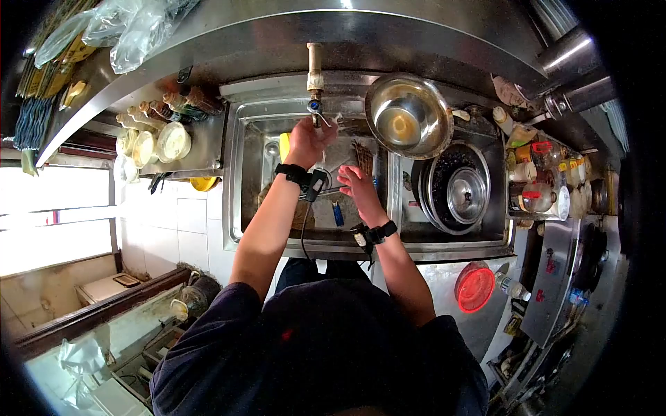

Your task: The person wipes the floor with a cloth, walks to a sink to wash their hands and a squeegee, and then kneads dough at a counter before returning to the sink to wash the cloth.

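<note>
Stainless steel surrounded you on every side in the head view: a rectangular steel sink basin (pixel 239 173) lay below you, with a brass-coloured tap pipe (pixel 315 66) coming down over its far wall. Your left hand (pixel 309 139) was raised to the small blue-handled valve (pixel 316 106) at the foot of that pipe, fingers curled about it; whether they truly gripped it I cannot tell. Your right hand (pixel 359 184) hovered lower over the basin, fingers loosely spread and holding nothing. Both wrists wore black bands. Just right of the tap sat a round shiny steel bowl (pixel 408 114) tilted on the basin's edge, and beside it a dark round pan with a steel lid (pixel 454 187) in it. A red round plastic lid (pixel 475 288) lay on the counter near your right elbow. Small jars and bottles (pixel 156 132) crowded the shelf to the left.
</note>
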`<state>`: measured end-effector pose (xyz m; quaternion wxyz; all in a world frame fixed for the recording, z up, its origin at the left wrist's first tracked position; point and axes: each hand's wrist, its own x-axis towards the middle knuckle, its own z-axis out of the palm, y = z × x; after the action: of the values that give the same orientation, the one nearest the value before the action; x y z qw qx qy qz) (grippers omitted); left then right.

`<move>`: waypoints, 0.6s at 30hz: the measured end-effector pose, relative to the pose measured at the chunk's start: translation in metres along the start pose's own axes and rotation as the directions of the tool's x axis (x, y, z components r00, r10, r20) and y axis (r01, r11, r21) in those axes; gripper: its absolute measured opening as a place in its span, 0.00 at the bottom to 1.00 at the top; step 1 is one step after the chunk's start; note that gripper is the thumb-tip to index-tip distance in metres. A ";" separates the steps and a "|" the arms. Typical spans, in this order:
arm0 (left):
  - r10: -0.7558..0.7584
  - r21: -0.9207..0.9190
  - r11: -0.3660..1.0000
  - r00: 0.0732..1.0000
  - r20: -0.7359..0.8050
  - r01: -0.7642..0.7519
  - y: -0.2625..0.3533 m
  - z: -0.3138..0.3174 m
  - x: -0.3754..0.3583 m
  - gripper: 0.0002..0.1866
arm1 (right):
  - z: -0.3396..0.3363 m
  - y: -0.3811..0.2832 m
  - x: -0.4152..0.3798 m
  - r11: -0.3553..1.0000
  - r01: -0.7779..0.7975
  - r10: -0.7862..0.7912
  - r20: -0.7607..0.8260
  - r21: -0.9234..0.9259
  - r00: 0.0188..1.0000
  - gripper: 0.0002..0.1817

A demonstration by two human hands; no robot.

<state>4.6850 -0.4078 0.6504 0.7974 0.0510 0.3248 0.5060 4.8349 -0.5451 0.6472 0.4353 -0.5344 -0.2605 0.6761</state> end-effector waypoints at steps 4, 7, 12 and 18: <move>0.075 0.750 0.593 0.948 0.310 -0.292 -0.024 -0.070 0.040 0.17 | -0.002 0.003 -0.001 1.000 0.016 -0.016 0.022 0.014 1.000 0.19; -0.338 0.218 -0.737 0.627 0.701 -0.640 -0.033 -0.083 0.048 0.14 | -0.007 0.014 0.002 1.000 0.004 -0.005 0.037 0.031 0.999 0.19; -0.095 0.587 -0.754 0.934 0.345 -0.294 -0.038 -0.032 0.005 0.15 | -0.014 0.019 0.000 1.000 0.030 -0.029 0.032 -0.002 0.999 0.19; -0.160 0.396 -0.839 0.864 0.477 -0.373 -0.033 -0.005 -0.019 0.17 | -0.021 0.023 0.003 0.995 0.093 -0.093 0.016 -0.035 0.996 0.19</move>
<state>4.7023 -0.4412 0.6414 0.0841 0.9001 0.4274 -0.0129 4.8473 -0.5562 0.6215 0.4546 -0.5244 -0.3005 0.6542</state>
